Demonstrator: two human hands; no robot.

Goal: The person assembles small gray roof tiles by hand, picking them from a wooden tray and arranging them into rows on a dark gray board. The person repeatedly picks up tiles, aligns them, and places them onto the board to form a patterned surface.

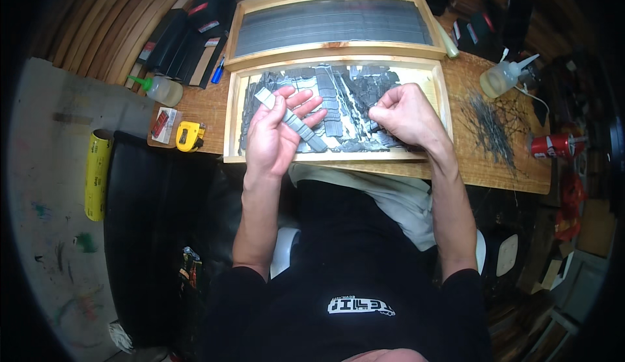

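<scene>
My left hand point(267, 137) holds a grey layered strip point(301, 129) slantwise across the palm under the thumb, its fingers partly spread. The strip has a pale upper end and looks made of short overlapping pieces. My right hand point(413, 116) is closed in a pinch over the right part of a shallow wooden tray point(338, 157); whatever is between its fingertips is too small or hidden to name. Beneath both hands the tray contains many dark grey flat strips and slivers point(331, 105), piled loosely over a pale base.
A second wooden frame point(338, 49) with a grey striped panel stands behind the tray. Left are a yellow tape measure point(189, 137), a glue bottle point(163, 91) and a blue pen point(218, 71). Right are another squeeze bottle point(500, 81), thin dark sticks point(495, 127) and a red can point(550, 146).
</scene>
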